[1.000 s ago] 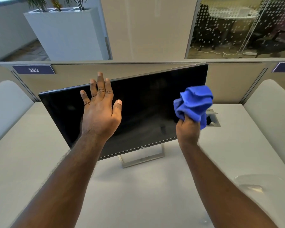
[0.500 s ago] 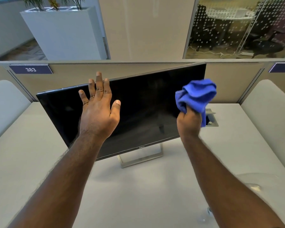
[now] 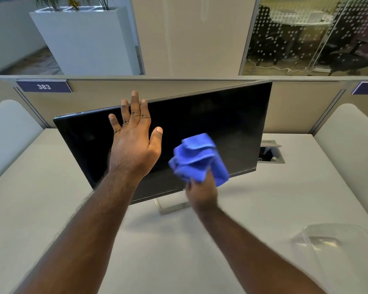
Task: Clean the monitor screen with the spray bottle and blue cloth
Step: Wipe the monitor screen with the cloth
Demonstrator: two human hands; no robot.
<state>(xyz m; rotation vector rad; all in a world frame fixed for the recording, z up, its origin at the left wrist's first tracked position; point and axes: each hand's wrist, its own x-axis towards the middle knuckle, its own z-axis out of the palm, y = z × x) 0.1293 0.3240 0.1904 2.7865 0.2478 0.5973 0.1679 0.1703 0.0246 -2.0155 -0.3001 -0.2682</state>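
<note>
1. The left hand [image 3: 134, 145], fingers spread open, braces the black flat monitor screen [image 3: 210, 128] standing tilted on the pale worktop [image 3: 40, 209].
2. The right hand [image 3: 201, 193] has its grip closed on the soft, crumpled blue cloth [image 3: 198, 159] against the fragile screen's lower middle; it probably needs only light pressure.

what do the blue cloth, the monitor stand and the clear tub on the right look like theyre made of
Blue cloth: soft fabric, likely microfibre; it bunches in thick matte folds in the right hand.
Monitor stand: looks like brushed metal or silver-painted plastic; a pale satin open frame, too small to tell which.
Clear tub: seemingly transparent plastic; the desk shows through it, with soft glints on its rim.
</note>
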